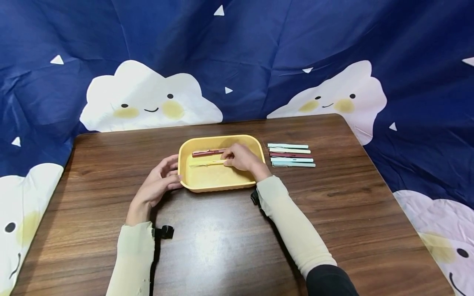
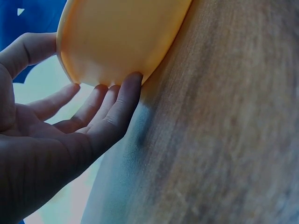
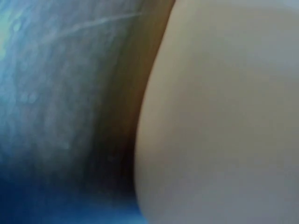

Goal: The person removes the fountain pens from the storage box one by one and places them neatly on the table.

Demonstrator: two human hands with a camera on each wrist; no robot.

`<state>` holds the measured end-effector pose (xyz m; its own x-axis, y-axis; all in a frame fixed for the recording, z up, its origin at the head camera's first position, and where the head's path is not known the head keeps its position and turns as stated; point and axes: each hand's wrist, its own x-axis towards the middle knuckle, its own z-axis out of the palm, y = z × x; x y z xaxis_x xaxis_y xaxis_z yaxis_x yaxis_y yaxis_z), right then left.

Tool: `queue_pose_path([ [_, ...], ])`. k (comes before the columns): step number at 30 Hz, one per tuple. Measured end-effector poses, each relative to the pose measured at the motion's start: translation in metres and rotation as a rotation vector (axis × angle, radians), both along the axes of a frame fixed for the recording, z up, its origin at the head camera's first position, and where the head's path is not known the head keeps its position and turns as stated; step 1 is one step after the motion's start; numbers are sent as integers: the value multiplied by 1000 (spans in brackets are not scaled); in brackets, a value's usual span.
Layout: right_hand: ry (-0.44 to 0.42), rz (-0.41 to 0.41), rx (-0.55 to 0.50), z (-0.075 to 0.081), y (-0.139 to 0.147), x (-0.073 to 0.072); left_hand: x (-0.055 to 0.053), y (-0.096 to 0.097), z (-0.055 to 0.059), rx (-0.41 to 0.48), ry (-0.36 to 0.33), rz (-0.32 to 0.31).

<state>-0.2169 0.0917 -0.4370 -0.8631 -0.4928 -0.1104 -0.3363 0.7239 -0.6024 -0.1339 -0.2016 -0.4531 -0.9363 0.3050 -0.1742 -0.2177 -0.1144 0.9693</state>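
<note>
A yellow plastic tray sits on the table. In it lie a dark red pen and, nearer me, a yellow pen. My right hand reaches over the tray's right end and pinches the yellow pen's right end between thumb and fingers. At the tray's left end my left hand has its fingers spread, the tips touching the outer wall. The left wrist view shows these fingertips against the tray wall. A blurred tray side fills much of the right wrist view, where no hand shows.
Right of the tray, several capped pens lie side by side in a row: pale blue, cream, dark red and blue-green. The brown wooden table ends at a dark blue cloud-print curtain behind and at both sides.
</note>
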Motion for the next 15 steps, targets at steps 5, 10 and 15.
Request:
queue_pose_path([
  [5, 23, 19, 29, 1, 1, 2, 0, 1, -1, 17, -3, 1],
  [10, 20, 12, 13, 3, 1, 2, -1, 0, -2, 26, -8, 0],
  [15, 15, 5, -16, 4, 2, 3, -1, 0, -2, 21, -12, 3],
])
